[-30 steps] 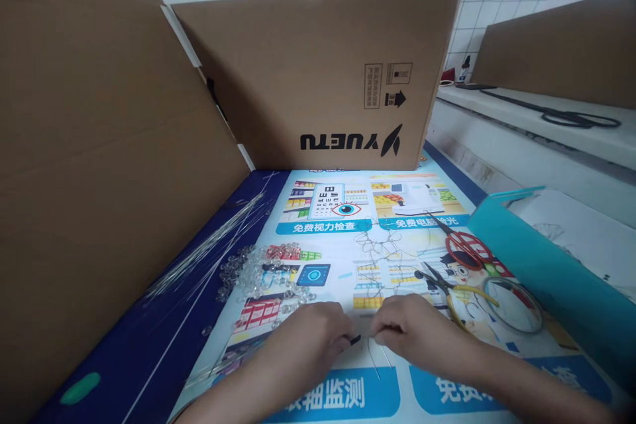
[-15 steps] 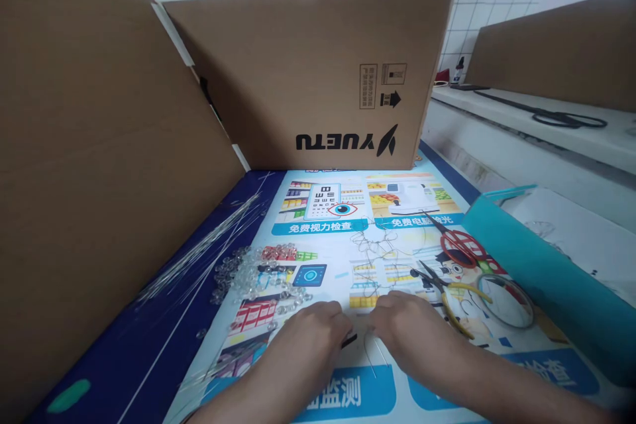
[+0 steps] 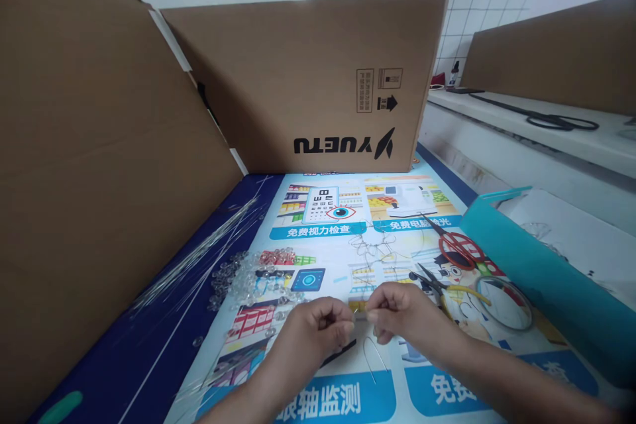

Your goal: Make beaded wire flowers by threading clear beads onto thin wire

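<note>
My left hand [image 3: 322,330] and my right hand [image 3: 400,311] meet fingertip to fingertip low over the printed tabletop. Both are closed in a pinch, with a short bit of thin wire [image 3: 358,312] showing between them. How much more the fingers cover is hidden. Below my right hand, a thin bent wire [image 3: 370,359] makes a narrow loop with two loose ends; whether it joins the pinched piece I cannot tell. Clear round beads [image 3: 248,275] lie heaped to the left of my left hand. Beyond the hands are several bent wire shapes [image 3: 372,245].
Straight wires [image 3: 199,252] lie in a bundle at the left. On the right rest red-handled scissors [image 3: 462,250], a yellow-handled cutting tool [image 3: 454,291] and a teal box [image 3: 551,271]. Cardboard panels [image 3: 308,79] stand at the back and left. Black scissors [image 3: 561,121] lie on the ledge.
Both hands have turned so thumbs and fingertips show, with wire now visible between them. The bent wire below shows a fuller loop. The view has shifted slightly.
</note>
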### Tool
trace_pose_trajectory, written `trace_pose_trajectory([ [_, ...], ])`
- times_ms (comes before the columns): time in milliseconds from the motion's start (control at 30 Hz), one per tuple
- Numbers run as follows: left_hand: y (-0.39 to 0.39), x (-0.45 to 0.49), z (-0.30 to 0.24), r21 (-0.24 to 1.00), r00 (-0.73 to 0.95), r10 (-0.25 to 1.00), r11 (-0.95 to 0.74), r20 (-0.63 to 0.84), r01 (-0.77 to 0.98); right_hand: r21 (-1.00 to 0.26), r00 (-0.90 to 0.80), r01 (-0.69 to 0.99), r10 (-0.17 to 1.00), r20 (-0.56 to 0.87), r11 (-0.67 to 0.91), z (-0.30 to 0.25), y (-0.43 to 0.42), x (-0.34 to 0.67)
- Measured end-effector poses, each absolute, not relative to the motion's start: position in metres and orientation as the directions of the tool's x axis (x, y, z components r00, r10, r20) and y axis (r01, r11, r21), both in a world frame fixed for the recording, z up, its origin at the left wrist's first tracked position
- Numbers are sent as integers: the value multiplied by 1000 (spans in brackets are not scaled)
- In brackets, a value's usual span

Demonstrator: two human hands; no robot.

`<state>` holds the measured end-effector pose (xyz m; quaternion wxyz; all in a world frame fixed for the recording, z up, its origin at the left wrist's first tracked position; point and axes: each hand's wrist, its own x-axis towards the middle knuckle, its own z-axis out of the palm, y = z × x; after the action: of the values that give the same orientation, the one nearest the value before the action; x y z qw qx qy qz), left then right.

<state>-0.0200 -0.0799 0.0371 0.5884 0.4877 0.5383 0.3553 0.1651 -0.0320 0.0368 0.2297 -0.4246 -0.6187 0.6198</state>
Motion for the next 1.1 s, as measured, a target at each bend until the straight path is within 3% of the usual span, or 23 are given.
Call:
trace_pose_trajectory([
  [233, -82, -12, 28, 953, 168, 945, 294, -279, -69, -958, -506, -2, 827, -247, -287, 39, -43, 161],
  [1100, -87, -6, 27, 920, 156, 936, 342, -315, -190, -939, -498, -58, 825, -268, -340, 32, -50, 153],
])
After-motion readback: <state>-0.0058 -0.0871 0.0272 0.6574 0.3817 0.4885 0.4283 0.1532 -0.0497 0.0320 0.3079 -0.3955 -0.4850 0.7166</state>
